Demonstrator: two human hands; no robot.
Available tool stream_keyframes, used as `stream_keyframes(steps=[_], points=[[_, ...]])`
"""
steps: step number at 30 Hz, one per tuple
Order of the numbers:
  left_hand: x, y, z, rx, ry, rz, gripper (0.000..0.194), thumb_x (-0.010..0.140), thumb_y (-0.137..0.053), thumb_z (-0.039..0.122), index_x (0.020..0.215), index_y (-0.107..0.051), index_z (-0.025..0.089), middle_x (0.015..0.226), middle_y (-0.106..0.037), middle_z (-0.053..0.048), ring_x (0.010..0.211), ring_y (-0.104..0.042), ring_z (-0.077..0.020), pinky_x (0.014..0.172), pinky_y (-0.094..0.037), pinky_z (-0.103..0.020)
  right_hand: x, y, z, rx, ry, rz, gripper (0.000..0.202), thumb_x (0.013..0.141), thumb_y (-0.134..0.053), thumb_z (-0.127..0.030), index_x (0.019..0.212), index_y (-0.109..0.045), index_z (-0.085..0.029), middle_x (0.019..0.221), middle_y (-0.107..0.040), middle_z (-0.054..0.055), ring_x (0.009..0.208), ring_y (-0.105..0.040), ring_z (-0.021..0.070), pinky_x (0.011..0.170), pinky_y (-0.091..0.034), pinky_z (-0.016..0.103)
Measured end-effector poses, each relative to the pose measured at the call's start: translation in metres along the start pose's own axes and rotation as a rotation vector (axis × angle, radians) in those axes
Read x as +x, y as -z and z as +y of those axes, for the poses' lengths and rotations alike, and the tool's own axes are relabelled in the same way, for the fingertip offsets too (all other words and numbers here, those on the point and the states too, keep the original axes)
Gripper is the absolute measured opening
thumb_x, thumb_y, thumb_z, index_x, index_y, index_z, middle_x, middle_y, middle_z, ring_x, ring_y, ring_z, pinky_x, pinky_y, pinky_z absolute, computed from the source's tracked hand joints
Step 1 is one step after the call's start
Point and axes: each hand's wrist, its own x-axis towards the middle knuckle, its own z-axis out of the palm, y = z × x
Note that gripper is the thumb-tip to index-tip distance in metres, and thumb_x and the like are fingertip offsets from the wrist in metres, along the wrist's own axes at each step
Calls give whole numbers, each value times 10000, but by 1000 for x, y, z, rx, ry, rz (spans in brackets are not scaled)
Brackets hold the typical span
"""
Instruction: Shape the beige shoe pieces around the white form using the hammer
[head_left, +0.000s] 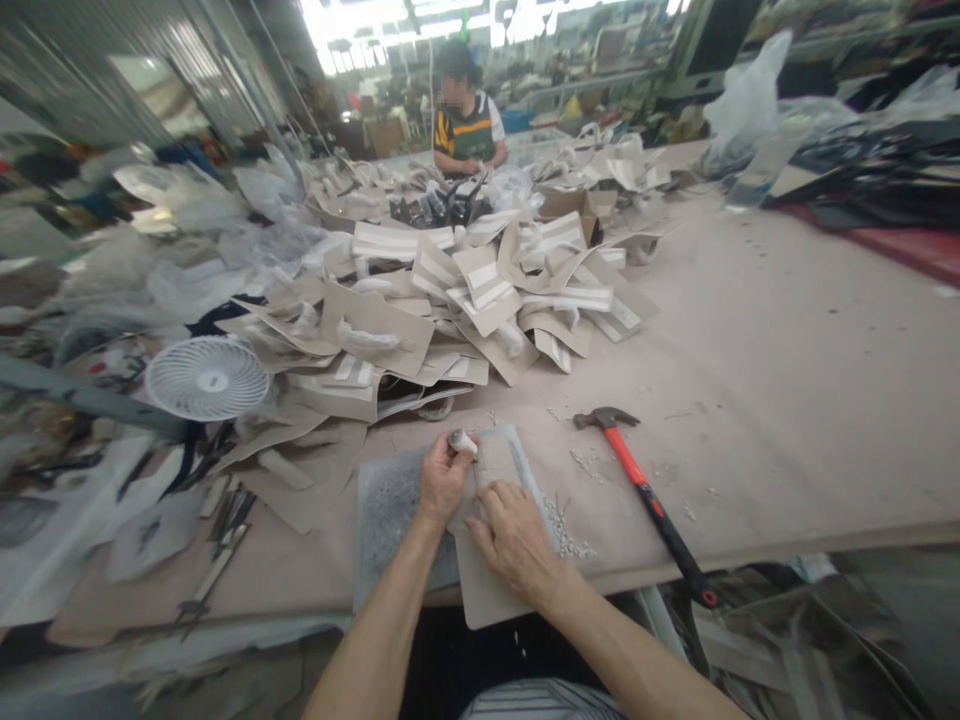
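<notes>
Cardboard sheet [491,590] overhangs the counter [787,400] edge under the flat, open right hand [514,540], and may slip while the left hand [442,480], closed on a small white piece [463,441], pushes.

1. Bare table [787,330] is lying open on the right.
2. A hammer [645,490] is lying across the near right path.
3. Piled cardboard pieces [450,300] are blocking ahead.
4. A small fan [206,378] and, seemingly, tools are crowding the left.

I see matt grey card [491,590] on the dull, smooth table [787,400]; the hammer [645,495] has a dark metal head and glossy orange-black handle.
</notes>
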Motion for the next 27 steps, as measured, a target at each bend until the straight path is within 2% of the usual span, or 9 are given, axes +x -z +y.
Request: stream_keyframes(steps=[3,7,11,17,22,25,27], points=[[0,0,3,41,6,-8,290,827,-675,403,1000,-672,171,958,-721,-56,845,-647,-178,795,-485,-255,-4,-11,6,95,27,59,218,977,-468,-296,1123,-561,-164,1014,-579,81,966,-521,231,836,-394,387],[-1,-1,7,54,7,-2,274,835,-663,396,998,-671,176,967,-725,-61,874,-658,-187,819,-491,-262,-5,-17,10,153,46,78,226,980,-460,-312,1113,-552,-154,1026,-581,88,989,-516,241,852,-392,403],[-1,-1,5,82,-4,-7,257,849,-652,375,1008,-671,174,984,-727,-62,897,-656,-189,839,-484,-265,-4,-10,6,143,36,71,207,967,-482,-308,1084,-567,-159,1017,-574,85,964,-506,240,842,-397,400],[0,-1,1,64,14,-1,281,852,-654,395,1014,-666,166,985,-729,-61,887,-657,-188,833,-488,-269,-4,7,2,98,-4,-24,205,943,-540,-315,1090,-582,-178,1027,-576,72,945,-509,232,844,-409,402],[0,0,2,132,-7,-4,266,857,-640,393,999,-669,170,959,-727,-58,865,-648,-187,817,-479,-267,-6,8,-1,107,-32,-49,216,939,-543,-320,1084,-596,-168,1039,-581,84,958,-523,238,859,-434,425],[-1,0,1,187,-40,-20,219,860,-622,345,994,-666,177,950,-725,-51,863,-645,-186,816,-471,-270,-8,11,1,183,-5,-42,299,948,-522,-319,1209,-562,-178,1140,-584,93,1033,-547,232,901,-462,420],[-1,0,-1,208,-60,-32,191,852,-615,302,990,-664,179,944,-725,-46,869,-649,-186,814,-470,-270,-9,20,12,220,-1,15,378,963,-490,-326,1316,-502,-192,1254,-560,110,1100,-554,227,927,-481,407]])
